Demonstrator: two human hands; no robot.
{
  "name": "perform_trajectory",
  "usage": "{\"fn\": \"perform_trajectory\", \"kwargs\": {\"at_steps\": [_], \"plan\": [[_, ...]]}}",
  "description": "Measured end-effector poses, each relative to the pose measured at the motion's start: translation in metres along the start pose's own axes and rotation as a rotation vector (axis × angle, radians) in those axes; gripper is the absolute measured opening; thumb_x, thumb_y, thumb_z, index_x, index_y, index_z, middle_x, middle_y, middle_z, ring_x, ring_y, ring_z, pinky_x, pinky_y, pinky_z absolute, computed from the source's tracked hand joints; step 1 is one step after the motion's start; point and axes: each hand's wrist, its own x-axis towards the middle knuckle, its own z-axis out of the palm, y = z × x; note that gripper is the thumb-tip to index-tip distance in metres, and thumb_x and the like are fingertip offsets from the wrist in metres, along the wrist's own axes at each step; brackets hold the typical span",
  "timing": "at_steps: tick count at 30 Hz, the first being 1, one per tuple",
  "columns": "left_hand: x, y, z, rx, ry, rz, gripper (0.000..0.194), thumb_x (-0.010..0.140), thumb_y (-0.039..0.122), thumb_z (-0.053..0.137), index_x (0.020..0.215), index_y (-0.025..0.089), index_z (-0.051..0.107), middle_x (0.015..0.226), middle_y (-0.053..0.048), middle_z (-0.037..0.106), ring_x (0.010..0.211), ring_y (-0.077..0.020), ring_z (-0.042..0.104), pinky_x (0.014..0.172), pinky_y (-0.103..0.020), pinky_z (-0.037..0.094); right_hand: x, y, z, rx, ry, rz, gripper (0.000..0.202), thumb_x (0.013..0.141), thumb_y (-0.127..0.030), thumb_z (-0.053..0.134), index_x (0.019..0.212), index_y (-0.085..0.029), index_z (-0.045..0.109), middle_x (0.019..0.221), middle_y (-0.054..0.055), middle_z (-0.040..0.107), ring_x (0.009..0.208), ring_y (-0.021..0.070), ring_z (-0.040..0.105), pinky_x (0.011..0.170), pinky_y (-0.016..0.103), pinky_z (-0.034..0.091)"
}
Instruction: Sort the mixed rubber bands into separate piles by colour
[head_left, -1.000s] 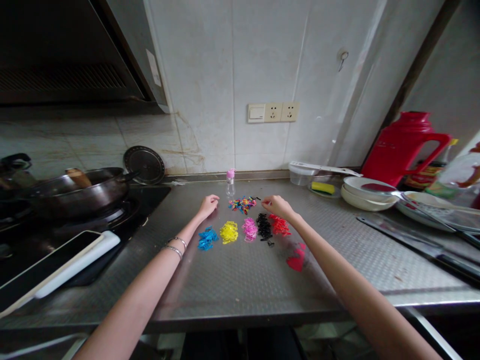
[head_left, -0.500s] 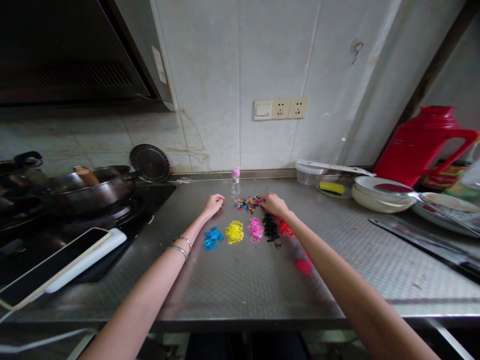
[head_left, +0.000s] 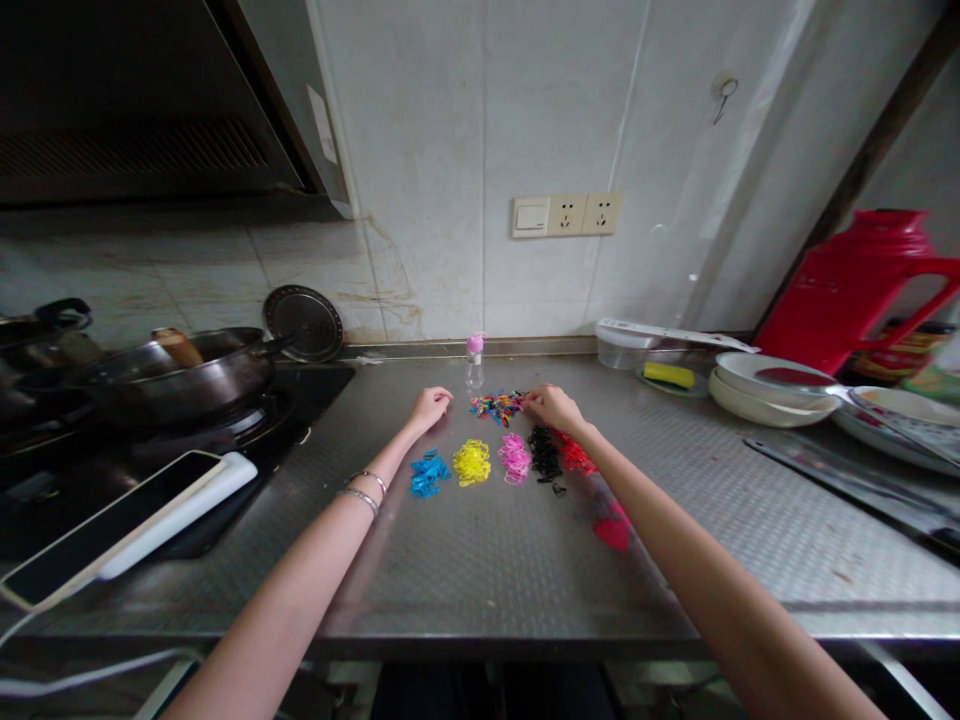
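Note:
A small heap of mixed-colour rubber bands (head_left: 495,407) lies on the steel counter between my hands. My right hand (head_left: 555,408) has its fingers pinched together at the heap's right edge; anything in them is too small to make out. To the left of the heap rests my left hand (head_left: 431,408), fingers curled together, their contents hidden. Nearer to me, sorted by colour, are blue bands (head_left: 428,474), yellow bands (head_left: 472,463), pink bands (head_left: 514,458), black bands (head_left: 545,453) and red bands (head_left: 576,455), the last partly behind my right forearm.
Behind the heap stands a small clear bottle (head_left: 475,362) with a pink top. A pan (head_left: 180,375) sits on the stove at left, a phone (head_left: 112,530) in front. To the right are a sponge (head_left: 669,375), bowls (head_left: 772,400), a knife (head_left: 847,480) and a red thermos (head_left: 847,300).
The whole view has shifted slightly to the right in the picture. Both hands keep nearly the same places beside the mixed heap, and the sorted piles look unchanged.

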Motion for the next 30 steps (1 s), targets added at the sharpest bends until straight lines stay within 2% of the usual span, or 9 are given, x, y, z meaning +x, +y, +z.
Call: {"fn": "perform_trajectory", "kwargs": {"at_steps": [6,13,19,24,30], "plan": [[0.002,-0.003,0.001,0.009,0.001,0.012,0.025,0.069,0.013,0.041,0.078,0.010,0.064,0.049,0.001,0.052,0.047,-0.0095,0.048,0.050,-0.019,0.036,0.001,0.015,-0.005,0.078,0.023,-0.057,0.024,0.076,-0.036,0.051,0.084,-0.020,0.068,0.086,0.005,0.062,0.074,0.0133,0.054,0.067,0.021,0.038],[0.001,0.000,0.000,0.006,-0.002,0.006,0.023,0.069,0.012,0.042,0.078,0.010,0.063,0.047,0.002,0.050,0.047,-0.0088,0.047,0.048,-0.018,0.035,-0.012,0.026,-0.026,0.207,0.032,-0.092,0.024,0.074,-0.034,0.053,0.082,-0.018,0.069,0.084,0.005,0.065,0.072,0.0138,0.055,0.068,0.022,0.041],[-0.002,0.004,-0.001,-0.003,-0.003,-0.022,0.023,0.069,0.011,0.042,0.078,0.011,0.063,0.047,0.002,0.050,0.047,-0.0087,0.047,0.048,-0.018,0.035,-0.023,0.021,-0.030,0.308,0.062,-0.096,0.027,0.073,-0.037,0.053,0.082,-0.017,0.068,0.087,0.005,0.066,0.078,0.0151,0.057,0.071,0.022,0.042],[-0.001,0.005,-0.002,-0.001,0.003,-0.011,0.024,0.069,0.011,0.042,0.078,0.010,0.064,0.048,0.002,0.051,0.047,-0.0087,0.047,0.048,-0.018,0.035,-0.027,0.014,-0.029,0.376,0.059,0.008,0.031,0.072,-0.039,0.052,0.081,-0.014,0.068,0.075,0.005,0.067,0.064,0.0145,0.058,0.060,0.022,0.042],[-0.002,0.003,-0.002,-0.033,0.012,0.012,0.025,0.069,0.013,0.041,0.080,0.009,0.064,0.051,0.001,0.054,0.048,-0.0089,0.048,0.049,-0.019,0.035,-0.027,0.014,-0.025,0.418,0.077,0.004,0.033,0.070,-0.041,0.053,0.077,-0.013,0.068,0.070,0.004,0.066,0.062,0.0136,0.056,0.056,0.021,0.041]]}}
